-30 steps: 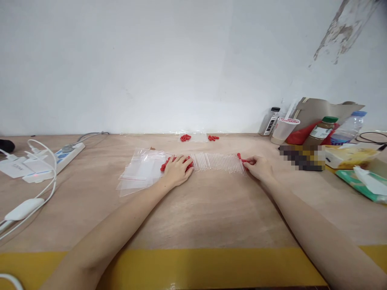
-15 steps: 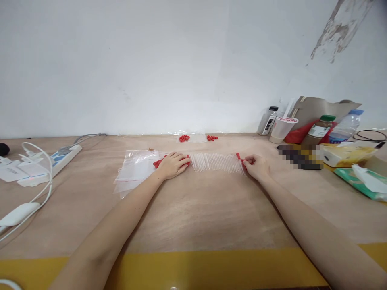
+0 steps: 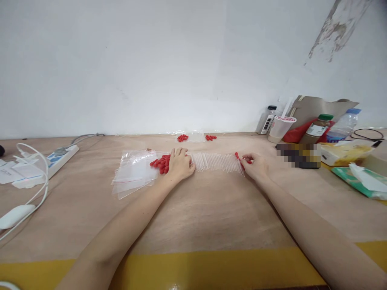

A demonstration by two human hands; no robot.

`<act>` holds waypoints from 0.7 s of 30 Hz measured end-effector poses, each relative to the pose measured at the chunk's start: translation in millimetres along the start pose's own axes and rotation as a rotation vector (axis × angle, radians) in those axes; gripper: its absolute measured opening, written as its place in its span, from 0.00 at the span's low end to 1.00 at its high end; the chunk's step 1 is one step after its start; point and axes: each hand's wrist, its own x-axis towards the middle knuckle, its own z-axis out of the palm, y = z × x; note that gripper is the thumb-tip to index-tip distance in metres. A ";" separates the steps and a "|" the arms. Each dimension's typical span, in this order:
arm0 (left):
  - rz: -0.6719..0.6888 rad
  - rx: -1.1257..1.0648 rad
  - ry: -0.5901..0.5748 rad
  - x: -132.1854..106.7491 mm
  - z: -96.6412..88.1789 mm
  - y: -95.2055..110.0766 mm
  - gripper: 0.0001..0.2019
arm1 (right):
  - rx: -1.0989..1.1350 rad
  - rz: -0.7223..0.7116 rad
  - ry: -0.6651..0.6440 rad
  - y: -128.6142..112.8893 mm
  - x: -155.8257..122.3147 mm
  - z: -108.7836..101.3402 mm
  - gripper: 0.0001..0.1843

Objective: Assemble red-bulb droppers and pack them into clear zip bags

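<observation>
A row of several clear thin plastic tubes [image 3: 216, 162] lies side by side on the wooden table. My left hand [image 3: 180, 165] rests at the row's left end, fingers curled against the tubes, with a heap of small red caps [image 3: 161, 163] just left of it. At the row's right end my right hand [image 3: 255, 165] pinches a small red cap [image 3: 238, 157] between thumb and fingers. A pile of clear zip bags [image 3: 134, 172] lies left of the red caps.
More red caps [image 3: 183, 137] lie by a clear bag near the wall. A power strip [image 3: 48, 164] with white cables sits at the left. A cup [image 3: 281, 128], bottles [image 3: 316, 129], a tissue pack [image 3: 356, 182] and boxes crowd the right side. Yellow tape [image 3: 193, 268] edges the table front.
My left hand slid to the right off the heap of red caps, which now shows, and sits against the tubes' left end. The right hand has hardly moved.
</observation>
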 end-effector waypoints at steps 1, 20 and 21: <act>-0.033 0.028 -0.016 1.0 0.6 3.3 0.12 | -0.003 -0.007 0.006 -0.1 -0.2 -0.1 0.11; -0.263 0.150 -0.232 1.6 -17.4 15.7 0.14 | 0.052 -0.081 0.061 -9.3 -6.3 0.8 0.12; -0.250 0.144 -0.205 -0.6 -19.6 13.3 0.14 | 0.054 -0.098 0.082 -10.5 -6.9 0.8 0.13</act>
